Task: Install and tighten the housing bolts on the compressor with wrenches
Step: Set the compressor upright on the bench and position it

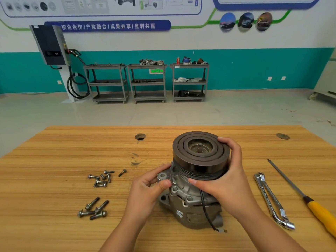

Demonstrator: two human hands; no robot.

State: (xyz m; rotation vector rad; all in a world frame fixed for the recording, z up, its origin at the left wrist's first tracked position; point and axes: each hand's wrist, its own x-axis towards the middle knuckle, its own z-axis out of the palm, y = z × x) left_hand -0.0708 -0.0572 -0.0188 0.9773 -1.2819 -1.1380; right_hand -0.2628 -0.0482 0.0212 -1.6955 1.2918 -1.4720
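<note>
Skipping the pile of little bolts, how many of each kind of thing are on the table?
Compressor: 1
Long bolts: 4
Wrenches: 2
Yellow-handled screwdriver: 1
Total: 8

One compressor (pixel 192 215), four long bolts (pixel 102 206), about eight short bolts (pixel 109 172), two wrenches (pixel 266 198) and one screwdriver (pixel 320 211) are sitting here; three carts (pixel 147 81) are standing behind.

An auto training workshop — grey tool carts (pixel 148 82) along the teal wall, a charging unit (pixel 50 45) upper left, technical posters (pixel 101 5) above.
</note>
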